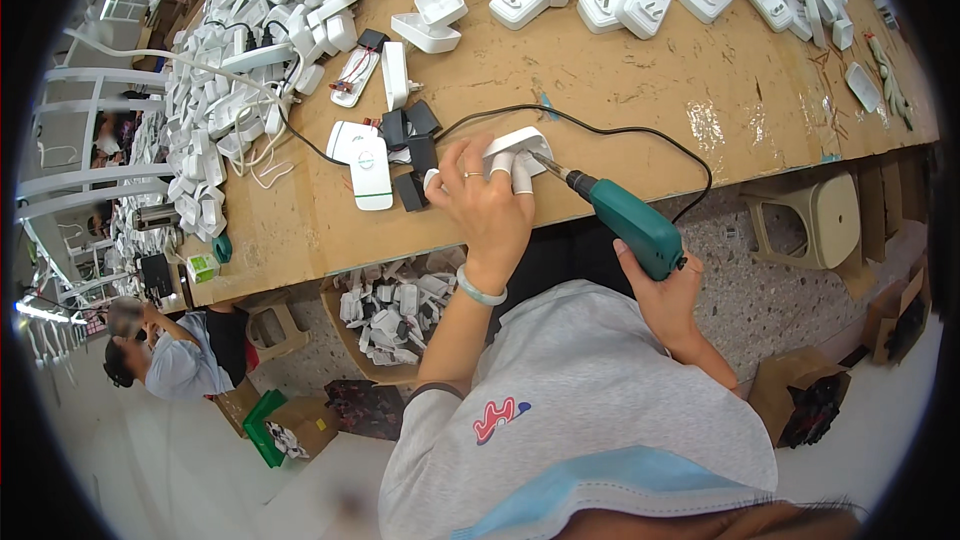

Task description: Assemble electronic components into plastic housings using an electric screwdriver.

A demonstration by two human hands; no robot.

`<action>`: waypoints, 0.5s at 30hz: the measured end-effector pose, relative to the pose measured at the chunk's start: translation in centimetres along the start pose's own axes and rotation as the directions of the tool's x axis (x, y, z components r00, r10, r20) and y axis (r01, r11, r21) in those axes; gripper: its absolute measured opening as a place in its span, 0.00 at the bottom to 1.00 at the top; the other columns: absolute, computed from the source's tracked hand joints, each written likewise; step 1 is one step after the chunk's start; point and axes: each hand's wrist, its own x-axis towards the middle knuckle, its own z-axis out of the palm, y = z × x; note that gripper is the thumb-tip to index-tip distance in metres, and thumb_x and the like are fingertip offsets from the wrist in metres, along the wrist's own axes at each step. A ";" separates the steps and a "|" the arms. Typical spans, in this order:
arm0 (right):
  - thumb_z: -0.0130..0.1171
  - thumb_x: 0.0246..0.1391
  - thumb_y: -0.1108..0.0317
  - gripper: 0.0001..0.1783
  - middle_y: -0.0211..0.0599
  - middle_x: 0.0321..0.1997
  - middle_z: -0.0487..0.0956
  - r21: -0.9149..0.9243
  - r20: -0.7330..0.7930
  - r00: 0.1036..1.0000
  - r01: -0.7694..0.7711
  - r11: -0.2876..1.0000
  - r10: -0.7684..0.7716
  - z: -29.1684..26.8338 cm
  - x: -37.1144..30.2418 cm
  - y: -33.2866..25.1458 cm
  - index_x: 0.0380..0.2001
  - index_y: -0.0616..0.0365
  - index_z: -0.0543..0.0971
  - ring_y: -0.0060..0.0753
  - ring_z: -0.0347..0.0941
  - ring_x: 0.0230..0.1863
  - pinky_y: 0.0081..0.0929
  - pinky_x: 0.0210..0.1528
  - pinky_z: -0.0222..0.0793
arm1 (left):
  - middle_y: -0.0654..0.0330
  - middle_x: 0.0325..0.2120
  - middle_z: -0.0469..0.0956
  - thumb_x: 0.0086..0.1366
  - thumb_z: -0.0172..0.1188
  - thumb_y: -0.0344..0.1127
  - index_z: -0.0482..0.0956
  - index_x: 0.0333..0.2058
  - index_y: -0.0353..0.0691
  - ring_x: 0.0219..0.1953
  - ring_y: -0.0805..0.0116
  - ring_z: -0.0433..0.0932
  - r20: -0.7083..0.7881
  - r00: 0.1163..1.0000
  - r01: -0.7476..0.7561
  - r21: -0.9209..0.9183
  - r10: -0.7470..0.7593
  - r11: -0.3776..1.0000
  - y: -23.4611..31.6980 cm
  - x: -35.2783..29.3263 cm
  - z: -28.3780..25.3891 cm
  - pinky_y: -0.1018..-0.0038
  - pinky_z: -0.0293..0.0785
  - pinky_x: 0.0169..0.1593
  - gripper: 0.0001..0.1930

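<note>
My left hand, with white covers on some fingertips, grips a white plastic housing at the table's near edge. In my right hand is a green corded electric screwdriver. Its narrow metal tip reaches into the housing beside my left fingers; the exact contact point is hidden. Left of my left hand lie several small black blocks and white flat cases. Beyond them are an upright white housing and an open case with red wires.
White plug housings pile along the table's far side and left end. A black cord loops across the table. Below stands a box of white parts. A beige stool is at right; another person sits far left.
</note>
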 end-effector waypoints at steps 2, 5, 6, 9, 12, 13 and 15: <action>0.70 0.55 0.71 0.12 0.34 0.28 0.80 0.007 -0.004 1.000 0.004 1.000 -0.004 0.1 0.2 -0.1 0.40 0.61 0.80 0.19 0.72 0.29 0.21 0.36 0.70 | 0.60 0.49 0.78 0.50 0.68 0.31 0.85 0.27 0.36 0.57 0.53 0.69 0.002 1.000 0.002 0.001 -0.002 1.000 0.1 0.1 0.0 0.53 0.55 0.57 0.06; 0.69 0.55 0.70 0.12 0.34 0.28 0.80 0.025 -0.002 1.000 0.017 1.000 -0.017 0.4 0.4 -0.1 0.40 0.61 0.80 0.19 0.72 0.29 0.21 0.36 0.70 | 0.60 0.48 0.78 0.49 0.69 0.31 0.85 0.27 0.36 0.56 0.53 0.69 0.008 1.000 0.012 0.012 -0.012 1.000 0.4 0.3 -0.1 0.54 0.55 0.56 0.06; 0.69 0.55 0.70 0.12 0.34 0.28 0.80 0.032 0.002 1.000 0.023 0.999 -0.023 0.5 0.5 -0.1 0.40 0.61 0.80 0.20 0.72 0.29 0.21 0.36 0.70 | 0.60 0.48 0.78 0.49 0.69 0.31 0.85 0.27 0.36 0.55 0.53 0.69 0.014 1.000 0.021 0.018 -0.021 1.000 0.5 0.3 -0.1 0.54 0.55 0.56 0.06; 0.69 0.56 0.71 0.11 0.34 0.28 0.80 0.022 0.014 1.000 0.021 1.000 -0.021 0.6 0.7 -0.2 0.40 0.61 0.80 0.20 0.72 0.29 0.21 0.36 0.70 | 0.60 0.48 0.78 0.49 0.69 0.30 0.85 0.27 0.36 0.54 0.53 0.68 0.048 0.999 0.024 0.031 -0.026 0.999 0.6 0.5 -0.3 0.53 0.55 0.55 0.06; 0.69 0.56 0.71 0.11 0.35 0.28 0.80 0.011 0.017 0.999 0.043 0.999 -0.043 0.6 0.9 -0.1 0.41 0.61 0.80 0.21 0.72 0.28 0.21 0.36 0.71 | 0.60 0.48 0.78 0.49 0.69 0.30 0.85 0.27 0.36 0.54 0.53 0.68 0.046 0.999 0.024 0.027 -0.025 0.999 0.7 0.5 -0.3 0.53 0.55 0.55 0.06; 0.69 0.56 0.71 0.11 0.35 0.28 0.80 0.012 0.018 0.999 0.041 0.999 -0.041 0.6 0.9 -0.1 0.41 0.61 0.80 0.21 0.72 0.28 0.21 0.36 0.71 | 0.60 0.48 0.78 0.49 0.69 0.30 0.85 0.27 0.36 0.54 0.53 0.68 0.048 0.999 0.024 0.028 -0.025 0.999 0.6 0.5 -0.3 0.53 0.55 0.55 0.06; 0.68 0.55 0.72 0.12 0.36 0.28 0.80 0.002 0.027 0.998 0.064 0.998 -0.064 0.6 1.0 -0.1 0.41 0.61 0.79 0.22 0.73 0.28 0.22 0.36 0.71 | 0.59 0.48 0.78 0.49 0.68 0.30 0.85 0.28 0.36 0.55 0.53 0.68 0.059 0.998 0.023 0.032 -0.025 0.999 0.5 0.3 -0.2 0.53 0.55 0.54 0.06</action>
